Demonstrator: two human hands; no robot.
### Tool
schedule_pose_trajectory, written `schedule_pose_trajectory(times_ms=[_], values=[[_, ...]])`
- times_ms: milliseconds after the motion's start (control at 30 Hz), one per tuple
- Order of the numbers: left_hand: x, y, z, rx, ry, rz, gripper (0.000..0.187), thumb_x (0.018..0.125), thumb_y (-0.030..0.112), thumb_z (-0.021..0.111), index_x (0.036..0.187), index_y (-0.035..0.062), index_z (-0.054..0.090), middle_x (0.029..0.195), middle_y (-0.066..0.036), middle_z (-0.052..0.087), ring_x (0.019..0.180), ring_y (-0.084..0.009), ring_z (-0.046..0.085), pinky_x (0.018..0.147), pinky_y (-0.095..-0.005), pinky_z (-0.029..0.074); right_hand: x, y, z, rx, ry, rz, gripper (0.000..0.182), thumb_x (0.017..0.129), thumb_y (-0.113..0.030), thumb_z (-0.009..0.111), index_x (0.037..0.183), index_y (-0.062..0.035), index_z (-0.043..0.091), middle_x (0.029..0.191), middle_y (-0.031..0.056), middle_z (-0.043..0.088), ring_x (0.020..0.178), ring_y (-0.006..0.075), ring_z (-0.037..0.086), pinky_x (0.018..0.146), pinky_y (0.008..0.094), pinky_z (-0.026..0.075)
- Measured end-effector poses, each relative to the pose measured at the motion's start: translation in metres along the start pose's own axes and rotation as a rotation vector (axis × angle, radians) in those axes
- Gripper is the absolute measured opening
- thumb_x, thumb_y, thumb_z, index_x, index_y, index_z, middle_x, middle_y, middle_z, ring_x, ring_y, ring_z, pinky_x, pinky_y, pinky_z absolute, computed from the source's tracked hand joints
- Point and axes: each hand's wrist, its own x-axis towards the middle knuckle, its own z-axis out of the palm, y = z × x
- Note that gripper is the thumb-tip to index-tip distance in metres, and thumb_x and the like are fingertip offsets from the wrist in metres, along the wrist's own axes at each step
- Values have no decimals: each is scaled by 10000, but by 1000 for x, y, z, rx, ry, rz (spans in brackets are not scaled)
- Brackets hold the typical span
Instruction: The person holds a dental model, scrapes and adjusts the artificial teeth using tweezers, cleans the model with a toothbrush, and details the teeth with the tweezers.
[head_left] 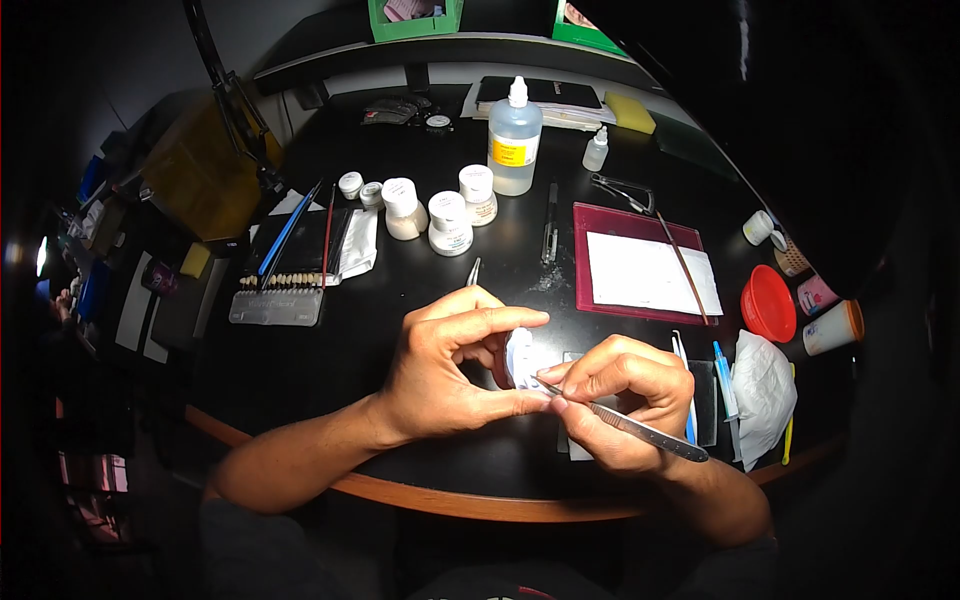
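Observation:
My left hand holds a small white dental cast between its thumb and fingers, above the front of the black table. A slim metal instrument with a ridged handle is gripped in my right hand. Its thin tip points at the lower part of the cast, close to my left thumb. Whether the tip touches the cast cannot be made out. Under my right hand lie flat dark and light pieces, partly hidden.
White-capped jars and a large clear bottle stand behind my hands. A shade guide lies left. On the right are a maroon tray with white paper, a red bowl, cups and a crumpled white bag.

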Motion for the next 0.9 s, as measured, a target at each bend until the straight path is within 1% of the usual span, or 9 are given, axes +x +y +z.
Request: schedule_pose_trajectory(times_ms=[67, 167, 267, 367, 467, 567, 667, 767, 900], values=[[-1, 1, -1, 7, -27, -20, 659, 648, 39, 972, 1239, -30, 690, 1037, -70, 594, 865, -86, 659, 716, -190, 619, 0, 1, 0, -8, -2, -13, 144, 763, 147, 733, 786, 24, 661, 809, 134, 688, 881, 295, 774, 767, 349, 649], [-1, 2, -2, 3, -32, -26, 659, 647, 38, 971, 1240, -30, 689, 1035, -70, 594, 861, -87, 661, 716, -191, 619, 0, 1, 1, 10, 4, -14, 147, 761, 149, 732, 781, 22, 660, 806, 132, 688, 876, 295, 775, 768, 351, 650], [1, 0, 0, -21, 0, 6, 601, 686, 99, 963, 1226, 14, 714, 955, -56, 590, 785, -97, 686, 676, -217, 636, 2, -1, 1, 11, 6, -13, 152, 757, 150, 736, 775, 21, 659, 804, 130, 688, 874, 296, 775, 766, 356, 652], [0, -1, 0, -35, -8, -4, 609, 687, 106, 964, 1233, 11, 712, 958, -58, 586, 797, -94, 674, 683, -214, 638, 2, -3, 1, 8, 3, -9, 161, 749, 153, 741, 762, 19, 654, 799, 129, 689, 860, 290, 775, 766, 362, 654], [0, 0, 0, -28, -17, -3, 619, 685, 108, 966, 1239, 8, 709, 953, -56, 582, 805, -87, 660, 691, -211, 641, 0, 0, 2, 24, 43, -3, 116, 719, 108, 754, 756, 19, 690, 764, 134, 725, 811, 242, 770, 765, 343, 633], [1, -1, 1, -59, -20, -8, 624, 686, 102, 964, 1245, 5, 705, 948, -51, 576, 814, -81, 649, 699, -209, 643, 0, 1, 2, 34, 41, -11, 117, 712, 109, 751, 750, 21, 685, 765, 139, 725, 807, 242, 770, 758, 346, 636], [-2, -2, -2, -54, -72, -41, 734, 628, 56, 986, 1282, -38, 667, 1046, -69, 591, 879, -89, 670, 745, -189, 622, 0, 2, 2, 50, 46, -21, 116, 707, 109, 750, 743, 21, 683, 762, 139, 725, 797, 236, 769, 756, 354, 640], [-1, 0, -2, -89, -98, -54, 747, 629, 66, 987, 1293, -38, 662, 1048, -66, 584, 883, -86, 664, 749, -187, 619, 3, 0, -1, 28, -5, -50, 188, 727, 159, 751, 706, 12, 635, 785, 138, 689, 803, 275, 772, 749, 371, 659], [0, -2, -2, -75, -114, -41, 732, 647, 86, 982, 1298, -24, 667, 1021, -58, 577, 864, -78, 646, 729, -190, 617, 2, 0, 1, 38, 33, -24, 128, 701, 117, 746, 717, 15, 671, 736, 128, 717, 768, 226, 764, 751, 359, 644]])
